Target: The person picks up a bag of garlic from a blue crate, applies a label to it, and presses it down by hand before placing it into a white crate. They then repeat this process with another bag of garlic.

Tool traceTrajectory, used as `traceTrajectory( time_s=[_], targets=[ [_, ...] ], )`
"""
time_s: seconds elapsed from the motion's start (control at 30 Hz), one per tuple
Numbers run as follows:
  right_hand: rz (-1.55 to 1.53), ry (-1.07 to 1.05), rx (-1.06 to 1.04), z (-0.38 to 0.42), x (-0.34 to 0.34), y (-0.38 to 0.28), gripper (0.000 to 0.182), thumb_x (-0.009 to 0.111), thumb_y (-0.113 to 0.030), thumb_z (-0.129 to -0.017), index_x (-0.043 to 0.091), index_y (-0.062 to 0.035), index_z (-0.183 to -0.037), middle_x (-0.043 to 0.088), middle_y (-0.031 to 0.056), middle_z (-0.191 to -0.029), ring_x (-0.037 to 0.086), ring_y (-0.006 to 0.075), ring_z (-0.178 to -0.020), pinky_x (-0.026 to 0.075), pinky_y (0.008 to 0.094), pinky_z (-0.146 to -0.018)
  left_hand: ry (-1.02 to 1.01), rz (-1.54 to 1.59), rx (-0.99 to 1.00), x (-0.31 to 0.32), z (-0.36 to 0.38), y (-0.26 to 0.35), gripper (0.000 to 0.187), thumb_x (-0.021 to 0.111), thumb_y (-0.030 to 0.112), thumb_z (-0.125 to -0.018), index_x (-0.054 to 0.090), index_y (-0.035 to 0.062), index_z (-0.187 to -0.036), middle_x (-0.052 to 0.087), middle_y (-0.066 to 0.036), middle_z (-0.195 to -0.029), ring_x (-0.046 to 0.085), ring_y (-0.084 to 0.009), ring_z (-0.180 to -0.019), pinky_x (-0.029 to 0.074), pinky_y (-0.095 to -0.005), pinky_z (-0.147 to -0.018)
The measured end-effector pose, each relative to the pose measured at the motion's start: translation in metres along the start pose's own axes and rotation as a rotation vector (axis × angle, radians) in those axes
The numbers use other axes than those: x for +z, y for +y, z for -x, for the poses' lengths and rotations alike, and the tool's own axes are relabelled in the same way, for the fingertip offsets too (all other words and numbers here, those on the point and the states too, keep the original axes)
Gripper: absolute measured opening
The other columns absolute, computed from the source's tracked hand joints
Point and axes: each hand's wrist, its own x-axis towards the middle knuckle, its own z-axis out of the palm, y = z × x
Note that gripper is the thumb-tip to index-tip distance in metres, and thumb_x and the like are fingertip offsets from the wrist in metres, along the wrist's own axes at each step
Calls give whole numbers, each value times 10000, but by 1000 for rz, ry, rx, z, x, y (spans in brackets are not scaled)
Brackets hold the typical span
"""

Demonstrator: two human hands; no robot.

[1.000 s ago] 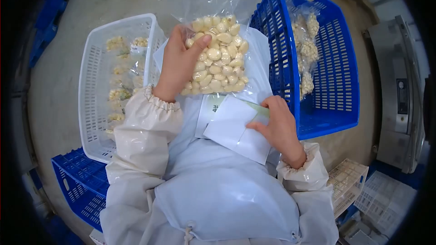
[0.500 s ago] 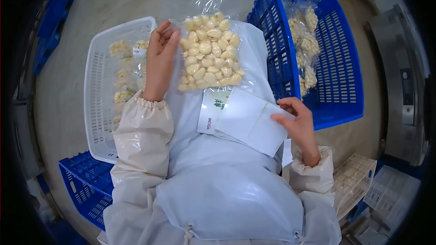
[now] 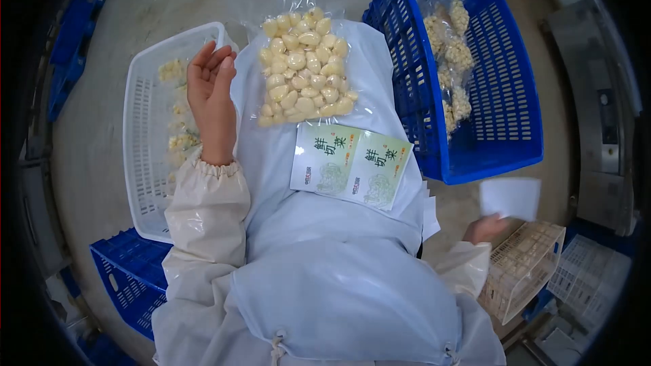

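A clear bag of peeled garlic cloves (image 3: 305, 71) lies on the pale apron over my lap. Just below the bag are printed label sheets (image 3: 351, 169) with green writing, lying face up. My left hand (image 3: 211, 98) is raised left of the bag, fingers loosely apart and nothing in them, over the edge of the white basket (image 3: 135, 163). Off to the right, my right hand (image 3: 487, 229) is blurred and closed on a white paper sheet (image 3: 510, 198). A few more white slips (image 3: 430, 215) stick out at the right side of my lap.
Small bags (image 3: 180, 118) lie in the white basket. At the right, a large blue crate (image 3: 502, 88) holds bagged pale pieces (image 3: 458, 57). Another blue crate (image 3: 129, 278) stands at the lower left. A beige crate (image 3: 522, 268) and metal equipment (image 3: 600, 115) are on the right.
My right hand has moved right and down, carrying a white sheet off the labels, whose printed faces now show. My left hand has shifted slightly left, away from the garlic bag.
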Motion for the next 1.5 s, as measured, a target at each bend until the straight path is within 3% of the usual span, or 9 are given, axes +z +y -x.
traceTrajectory(
  time_s=[0.1, 0.23, 0.4, 0.5, 0.63, 0.77, 1.13, 1.37, 1.5],
  targets=[
    [-185, -263, 605, 70, 1, 91, 279, 535, -209, -974, 564, 67, -1000, 618, 194, -997, 574, 288, -849, 483, 389, -794, 1, 20, -7, -1, 2, 0, 414, 593, 139, -967, 482, 15, -1346, 607, -118, -1244, 587, -201, -1157, 457, -327, -964],
    [87, -559, 831, 137, -3, 118, 280, 547, -196, -979, 558, 67, -1075, 605, 201, -1079, 580, 299, -928, 479, 409, -857, -12, 66, -26, 2, 3, 4, 400, 589, 106, -968, 474, 1, -1337, 607, -112, -1195, 590, -179, -1111, 466, -286, -914],
    [126, -248, 237, 66, 4, 73, 307, 563, -179, -986, 552, 68, -1168, 589, 209, -1181, 586, 313, -1026, 474, 434, -935, -32, 114, -81, 26, -5, 2, 399, 623, 147, -961, 495, -14, -1303, 610, -90, -1132, 584, -146, -1032, 461, -264, -889],
    [-183, -144, -156, 18, 7, -81, 315, 563, -173, -999, 546, 69, -1201, 589, 192, -1190, 607, 277, -1004, 500, 404, -911, -104, 170, -183, 39, -33, -10, 331, 659, 189, -948, 573, -18, -1191, 633, -69, -1038, 586, -116, -936, 467, -251, -825],
    [-635, -690, -234, 69, -22, -304, 153, 560, -92, -997, 610, 11, -1099, 629, 104, -1088, 607, 148, -981, 509, 287, -861, -111, 265, -267, 58, -51, -21, 258, 691, 233, -933, 648, -2, -1032, 652, -40, -903, 585, -94, -803, 476, -250, -722],
    [-515, -1171, -1080, 148, -21, -388, 364, 787, -90, -759, 635, -6, -1079, 625, 119, -1014, 612, 273, -938, 486, 345, -805, -77, 297, -210, 60, -44, -16, 248, 692, 229, -934, 645, 0, -1018, 655, -42, -889, 583, -95, -769, 481, -252, -694],
    [-138, -1237, -1175, 185, -4, -380, 370, 816, -179, -699, 569, -31, -932, 554, 170, -934, 528, 376, -925, 430, 449, -771, 3, 37, -61, 74, -46, -40, 214, 692, 199, -905, 658, -10, -938, 639, -50, -816, 569, -122, -768, 482, -304, -695],
    [-232, -1335, -1172, 179, -5, -399, 202, 789, -202, -724, 641, -81, -791, 572, 82, -784, 583, 302, -809, 460, 422, -699, -59, 290, -176, 76, -44, -33, 246, 699, 227, -909, 646, -7, -966, 594, -31, -800, 517, -112, -729, 446, -282, -669],
    [-173, -1260, -1266, 173, -6, -399, 98, 748, -185, -754, 700, -103, -777, 611, 64, -777, 603, 286, -789, 485, 414, -664, -72, 139, -164, 64, -40, -26, 317, 711, 211, -898, 582, 0, -1097, 588, -76, -991, 548, -153, -911, 465, -299, -774]
  ],
)
